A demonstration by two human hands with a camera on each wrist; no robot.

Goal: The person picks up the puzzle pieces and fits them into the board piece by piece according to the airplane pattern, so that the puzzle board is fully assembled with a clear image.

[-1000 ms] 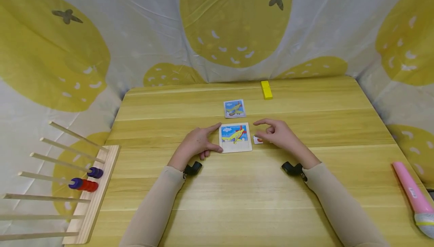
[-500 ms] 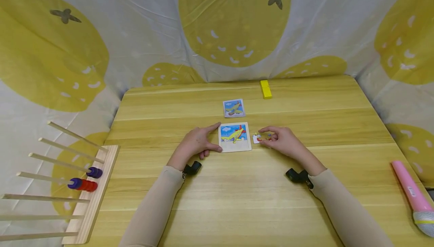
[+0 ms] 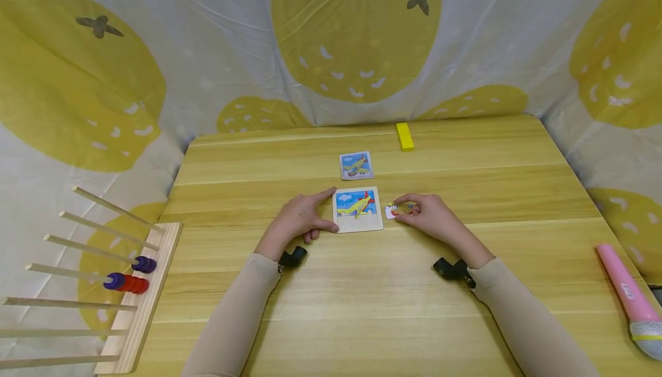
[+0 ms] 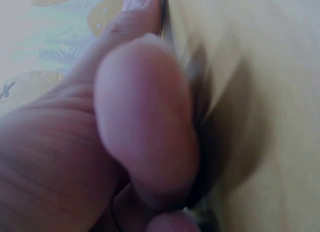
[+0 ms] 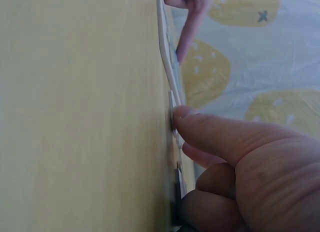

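Observation:
A square jigsaw puzzle board (image 3: 358,225) with a yellow airplane picture lies on the table, its lower strip bare wood. Along its left edge my left hand (image 3: 302,216) rests, the straight index finger at the upper corner and thumb at the lower one. To the right of the board, my right hand (image 3: 429,213) pinches a puzzle piece (image 3: 390,212) between thumb and index finger, low at the tabletop. More colored piece surface shows between those fingers, partly hidden. In the right wrist view, the thumb (image 5: 200,128) touches the thin piece (image 5: 172,109).
Behind the board lies a small airplane picture card (image 3: 356,165). A yellow block (image 3: 405,137) is farther back. On the left stands a wooden peg rack (image 3: 150,302) with red and purple beads; at the right edge lies a pink toy microphone (image 3: 623,285).
My right hand first shifted a little right, its thumb and index finger closing together over the puzzle pieces; since then it has barely moved. The left hand and the board stay put.

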